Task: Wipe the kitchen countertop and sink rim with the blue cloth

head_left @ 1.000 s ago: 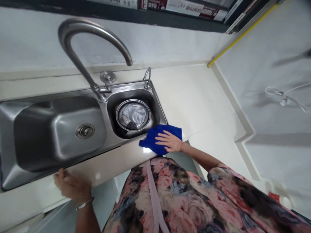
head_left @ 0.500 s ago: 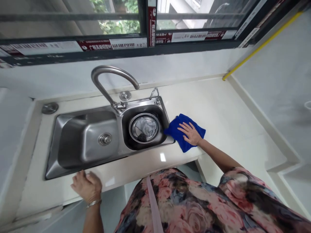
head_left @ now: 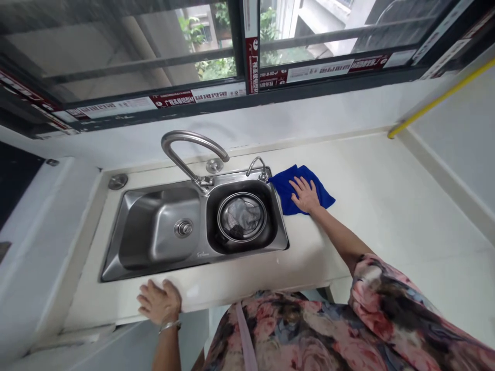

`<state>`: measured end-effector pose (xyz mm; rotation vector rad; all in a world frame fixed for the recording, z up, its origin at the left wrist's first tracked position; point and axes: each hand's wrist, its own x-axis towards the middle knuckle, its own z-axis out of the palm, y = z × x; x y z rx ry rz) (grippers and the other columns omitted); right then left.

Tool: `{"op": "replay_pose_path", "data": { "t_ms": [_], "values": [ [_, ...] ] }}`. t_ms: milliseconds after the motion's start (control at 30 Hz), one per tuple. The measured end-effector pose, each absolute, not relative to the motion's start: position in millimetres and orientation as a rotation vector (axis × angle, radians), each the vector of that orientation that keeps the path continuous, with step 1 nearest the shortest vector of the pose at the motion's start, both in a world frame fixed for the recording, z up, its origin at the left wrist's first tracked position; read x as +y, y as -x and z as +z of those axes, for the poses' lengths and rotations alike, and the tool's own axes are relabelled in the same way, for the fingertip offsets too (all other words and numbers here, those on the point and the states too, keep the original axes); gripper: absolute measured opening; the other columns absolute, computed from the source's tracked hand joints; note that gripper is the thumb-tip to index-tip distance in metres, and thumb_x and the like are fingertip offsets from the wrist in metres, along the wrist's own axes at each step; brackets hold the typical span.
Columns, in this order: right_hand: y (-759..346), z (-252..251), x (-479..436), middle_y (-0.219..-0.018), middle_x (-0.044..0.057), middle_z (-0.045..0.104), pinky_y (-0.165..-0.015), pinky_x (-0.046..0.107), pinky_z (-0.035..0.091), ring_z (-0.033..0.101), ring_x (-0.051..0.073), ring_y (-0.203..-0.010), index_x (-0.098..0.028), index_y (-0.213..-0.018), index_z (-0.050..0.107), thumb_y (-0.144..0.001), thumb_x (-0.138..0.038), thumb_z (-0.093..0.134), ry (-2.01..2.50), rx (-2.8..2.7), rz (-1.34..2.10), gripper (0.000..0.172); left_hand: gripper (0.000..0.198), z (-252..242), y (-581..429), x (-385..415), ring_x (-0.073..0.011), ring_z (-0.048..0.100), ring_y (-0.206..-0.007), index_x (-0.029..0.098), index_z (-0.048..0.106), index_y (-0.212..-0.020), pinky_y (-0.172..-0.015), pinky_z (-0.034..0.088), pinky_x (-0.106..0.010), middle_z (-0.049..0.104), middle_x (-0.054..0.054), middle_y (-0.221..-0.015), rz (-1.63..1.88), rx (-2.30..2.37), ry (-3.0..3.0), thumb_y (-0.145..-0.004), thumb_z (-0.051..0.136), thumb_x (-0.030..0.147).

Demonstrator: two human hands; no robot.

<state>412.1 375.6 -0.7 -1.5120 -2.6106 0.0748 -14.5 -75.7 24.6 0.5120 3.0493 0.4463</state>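
Under my right hand (head_left: 304, 195) a blue cloth (head_left: 285, 198) lies spread on the cream countertop (head_left: 371, 206), just right of the sink. The palm presses flat on it with fingers stretched out, not gripping. My left hand (head_left: 159, 301), with a silver bracelet at the wrist, rests on the counter's front edge below the sink's left bowl (head_left: 139, 232). Its fingers are spread and it holds nothing. In the right bowl sits a round metal strainer basket (head_left: 220, 226) with a greyish crumpled item (head_left: 244, 214) and a dark scrubber-like clump (head_left: 236, 231) inside.
A tall curved faucet (head_left: 193, 136) rises behind the sink, and a small thin tap (head_left: 256, 162) stands at its back right corner. Two round metal discs lie along the rear counter. A yellow pipe (head_left: 436, 103) runs down the right wall. Behind is a window.
My right hand has slid the blue cloth farther back along the right side of the sink, toward the small tap. My left hand stays at the front edge. The camera view has shifted.
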Motion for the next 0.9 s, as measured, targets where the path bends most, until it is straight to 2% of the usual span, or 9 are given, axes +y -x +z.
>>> {"op": "replay_pose_path", "data": {
  "t_ms": [300, 433, 600, 900],
  "values": [
    [-365.6, -18.6, 469.4, -0.171, 0.020, 0.046, -0.124, 0.083, 0.021, 0.034, 0.047, -0.159, -0.020, -0.165, 0.049, -0.100, -0.041, 0.042, 1.599, -2.257, 0.130, 0.069, 0.082, 19.6, 17.4, -78.2, -0.0482, 0.033, -0.162, 0.007, 0.045, -0.164, -0.128, 0.028, -0.073, 0.041, -0.028, -0.172, 0.397, 3.098, -0.479, -0.102, 0.038, 0.060],
    [-346.0, -20.6, 508.9, -0.164, 0.023, 0.054, -0.117, 0.081, 0.030, 0.042, 0.049, -0.152, -0.016, -0.159, 0.056, -0.098, -0.037, 0.045, 1.474, -2.246, 0.133, 0.066, 0.082, 18.3, 15.3, -78.4, -0.0467, 0.031, -0.164, 0.006, 0.044, -0.165, -0.130, 0.025, -0.071, 0.039, -0.027, -0.173, 0.377, 3.104, -0.436, -0.102, 0.040, 0.057],
    [-314.6, -18.1, 548.5, -0.155, 0.015, 0.066, -0.113, 0.066, 0.045, 0.058, 0.041, -0.139, -0.021, -0.143, 0.073, -0.095, -0.025, 0.048, 1.261, -2.487, 0.213, 0.054, 0.081, 17.9, 10.1, -78.9, -0.0438, 0.030, -0.165, 0.008, 0.044, -0.166, -0.133, 0.022, -0.068, 0.039, -0.024, -0.174, 0.411, 3.122, -0.403, -0.102, 0.044, 0.057],
    [-205.0, -22.4, 574.1, -0.141, 0.003, 0.077, -0.109, 0.054, 0.053, 0.070, 0.033, -0.126, -0.027, -0.128, 0.083, -0.085, -0.015, 0.060, 0.594, -2.709, 0.562, 0.050, 0.076, 16.6, 8.1, -80.5, -0.0428, 0.029, -0.165, 0.007, 0.045, -0.164, -0.133, 0.024, -0.068, 0.040, -0.026, -0.173, 0.388, 3.151, -0.397, -0.102, 0.048, 0.050]
  ]
}}
